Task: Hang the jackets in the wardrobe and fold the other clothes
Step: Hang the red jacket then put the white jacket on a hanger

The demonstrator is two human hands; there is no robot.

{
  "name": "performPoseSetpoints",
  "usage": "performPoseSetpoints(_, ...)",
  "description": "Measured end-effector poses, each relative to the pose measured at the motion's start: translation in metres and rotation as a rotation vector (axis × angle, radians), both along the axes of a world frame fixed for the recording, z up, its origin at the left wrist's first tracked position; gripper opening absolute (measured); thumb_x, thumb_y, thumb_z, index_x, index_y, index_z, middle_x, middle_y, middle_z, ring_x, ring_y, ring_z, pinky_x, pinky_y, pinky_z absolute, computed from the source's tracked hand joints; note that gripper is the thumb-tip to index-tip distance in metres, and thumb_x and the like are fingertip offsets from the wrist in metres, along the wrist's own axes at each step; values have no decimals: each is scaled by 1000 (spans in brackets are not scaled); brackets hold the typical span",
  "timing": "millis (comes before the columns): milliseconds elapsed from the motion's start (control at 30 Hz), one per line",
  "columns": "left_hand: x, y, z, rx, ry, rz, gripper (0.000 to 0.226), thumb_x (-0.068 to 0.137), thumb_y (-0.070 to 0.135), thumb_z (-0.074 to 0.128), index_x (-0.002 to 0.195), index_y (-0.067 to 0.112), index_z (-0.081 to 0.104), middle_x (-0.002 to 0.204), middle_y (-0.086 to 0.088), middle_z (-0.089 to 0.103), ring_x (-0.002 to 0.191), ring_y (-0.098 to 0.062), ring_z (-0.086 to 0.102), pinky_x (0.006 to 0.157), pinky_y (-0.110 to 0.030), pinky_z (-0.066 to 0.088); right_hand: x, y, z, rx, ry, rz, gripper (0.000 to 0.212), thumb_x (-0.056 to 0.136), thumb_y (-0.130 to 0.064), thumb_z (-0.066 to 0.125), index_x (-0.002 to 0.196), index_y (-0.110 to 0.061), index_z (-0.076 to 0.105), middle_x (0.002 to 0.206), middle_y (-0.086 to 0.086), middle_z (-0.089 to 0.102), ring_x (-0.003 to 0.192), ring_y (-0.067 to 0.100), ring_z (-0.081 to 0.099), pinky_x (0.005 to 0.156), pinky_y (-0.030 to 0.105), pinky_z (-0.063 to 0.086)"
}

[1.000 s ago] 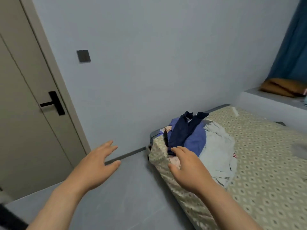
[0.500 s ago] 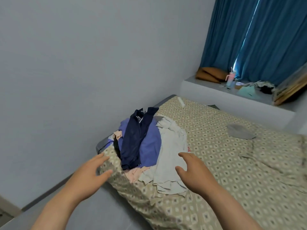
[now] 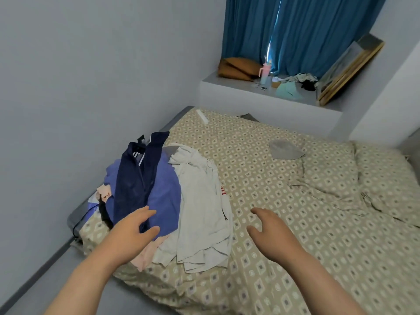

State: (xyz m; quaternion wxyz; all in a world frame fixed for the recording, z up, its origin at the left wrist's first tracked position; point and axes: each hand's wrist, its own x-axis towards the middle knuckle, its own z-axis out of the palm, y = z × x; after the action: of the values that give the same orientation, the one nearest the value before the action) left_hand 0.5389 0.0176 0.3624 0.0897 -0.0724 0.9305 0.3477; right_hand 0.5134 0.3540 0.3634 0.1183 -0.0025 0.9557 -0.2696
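1. The bed [image 3: 306, 235] fills most of the view. Its beige sheet is printed with small diamonds and rumples toward the far right side, so I judge it a soft, wide surface for your folding.
2. The clothes pile [image 3: 169, 215] sits heaped at the bed's near left corner. It is loose and unsorted, and nothing in it looks folded.
3. A pale grey garment [image 3: 200, 201] is thin and creased. It drapes down the side of the heap that faces the bed's middle.
4. The navy jacket [image 3: 134, 178] lies on top, nearest the bed's left edge. It is long and smooth, with white stripes near its collar, and is probably your first piece to hang. No wardrobe is in view.
5. Your left hand [image 3: 129, 233] reaches over the jacket's near end at that corner of the bed. Its fingers are spread and nearly straight, gripping nothing, and I cannot tell whether it touches the cloth.
6. Your right hand [image 3: 270, 233] hangs over bare sheet toward the bed's middle. It is loosely open and empty.
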Motion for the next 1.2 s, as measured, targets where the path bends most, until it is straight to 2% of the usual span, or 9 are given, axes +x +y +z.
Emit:
performPoseSetpoints(367,-149,44,-74,-64,-225,-76,56,96,37,57,148,23,41,158,7,31,144,-11,29,114,-27,26,-138,34,-86,-7,-214,16,55,99,-34,50,151,-19,36,153,5,39,139,21,39,110,32,33)
performPoseSetpoints(533,-195,61,-125,-15,-335,-61,53,98,32,56,147,19,42,154,6,36,141,-14,34,108,-25,28,-178,33,-140,-5,-357,27,54,100,-33,49,151,-19,35,152,7,39,137,23,42,107,35,37)
performPoseSetpoints(700,-233,62,-192,30,-468,-82,48,96,36,58,142,25,47,148,11,42,135,-15,41,108,-29,36,-202,30,-196,-17,-532,7,61,99,-31,51,154,-22,25,152,9,38,131,24,47,94,28,38)
performPoseSetpoints(833,-279,51,-248,73,-509,-70,46,96,34,58,141,26,48,146,6,44,127,-14,46,98,-27,42,-238,18,-243,-15,-637,-61,67,98,-30,52,156,-21,18,156,9,33,136,25,42,102,31,36)
performPoseSetpoints(967,-343,28,-312,117,-511,-5,44,97,29,58,139,20,50,144,0,48,126,-15,47,102,-26,36,-288,-2,-309,-47,-648,-152,62,100,-27,50,155,-20,22,155,8,35,129,24,51,89,24,38)
performPoseSetpoints(1067,-388,15,-363,125,-499,68,46,96,28,58,140,17,50,137,-2,53,112,-12,51,95,-22,37,-320,-18,-364,-61,-658,-202,64,99,-29,50,155,-19,22,156,9,32,137,26,42,105,32,38)
performPoseSetpoints(1100,-402,12,-379,117,-494,83,48,95,27,58,141,16,49,136,-3,53,111,-12,51,96,-22,37,-331,-24,-380,-76,-657,-225,64,98,-27,51,155,-18,23,156,9,32,139,26,39,106,32,36)
performPoseSetpoints(1167,-428,12,-405,105,-487,92,50,96,26,58,143,15,46,136,-5,53,113,-15,52,98,-23,37,-353,-33,-409,-86,-632,-287,55,98,-24,51,148,-11,33,145,11,42,132,28,43,97,31,38)
performPoseSetpoints(1200,-439,13,-417,98,-486,100,52,96,25,58,144,14,44,135,-5,52,111,-16,53,96,-24,39,-364,-36,-422,-87,-602,-321,43,98,-25,52,137,-8,43,130,11,49,123,30,49,92,32,40)
